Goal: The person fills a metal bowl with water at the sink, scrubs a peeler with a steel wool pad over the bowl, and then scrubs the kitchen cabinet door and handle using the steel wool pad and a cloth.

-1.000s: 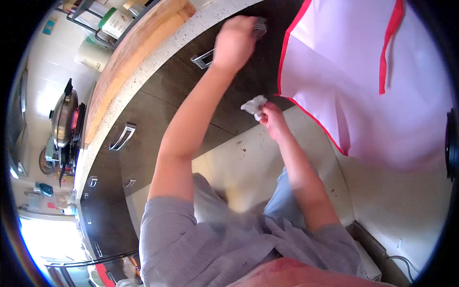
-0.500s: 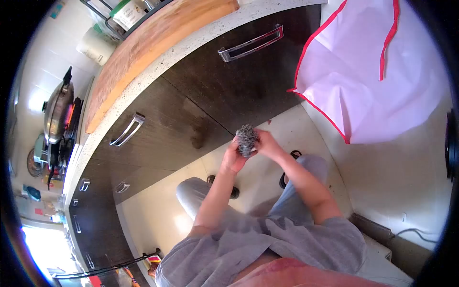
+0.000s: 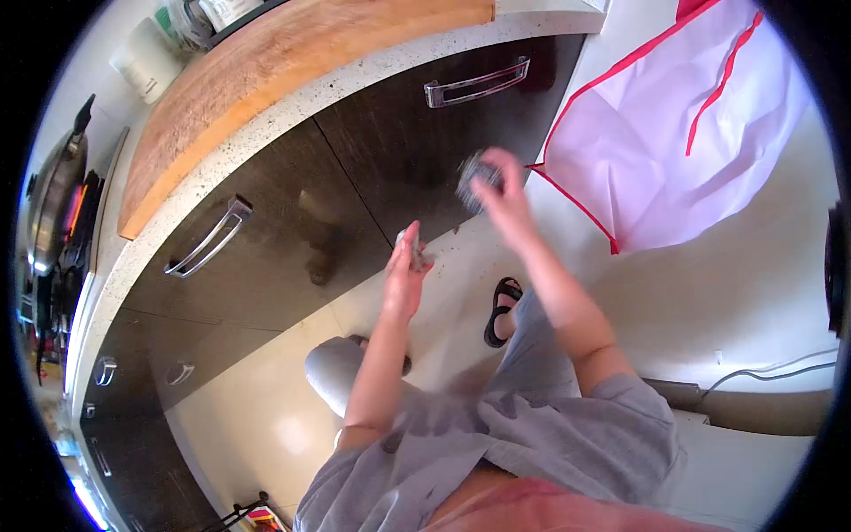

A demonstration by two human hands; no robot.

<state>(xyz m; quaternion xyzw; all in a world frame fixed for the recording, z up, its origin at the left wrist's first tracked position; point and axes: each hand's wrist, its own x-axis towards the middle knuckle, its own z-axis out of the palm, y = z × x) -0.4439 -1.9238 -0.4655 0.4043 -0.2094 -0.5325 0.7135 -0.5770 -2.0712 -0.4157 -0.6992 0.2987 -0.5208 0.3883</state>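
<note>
A grey steel wool scourer (image 3: 470, 183), smeared by motion, is gripped in my right hand (image 3: 505, 199) in front of the dark cabinet doors. My left hand (image 3: 402, 285) is lower and to the left, apart from the scourer. It holds a small crumpled greyish-white thing (image 3: 418, 257), perhaps a cloth, mostly hidden by the fingers. Just beyond both hands are the brown-black cabinet doors (image 3: 355, 115), with a faint dull smudge (image 3: 317, 266) on the left one.
Chrome handles (image 3: 208, 239) stick out from the doors. Above runs a speckled counter edge (image 3: 292, 142) with a wooden board (image 3: 230, 97). A white apron-like sheet with red trim (image 3: 656, 142) hangs at the right. A pan (image 3: 58, 204) stands far left. My sandalled foot (image 3: 503, 312) is on the tiled floor.
My hands, together around the scourer before, are now apart. The right one has moved up and right with the scourer; the left shows a crumpled greyish piece. The view has shifted slightly.
</note>
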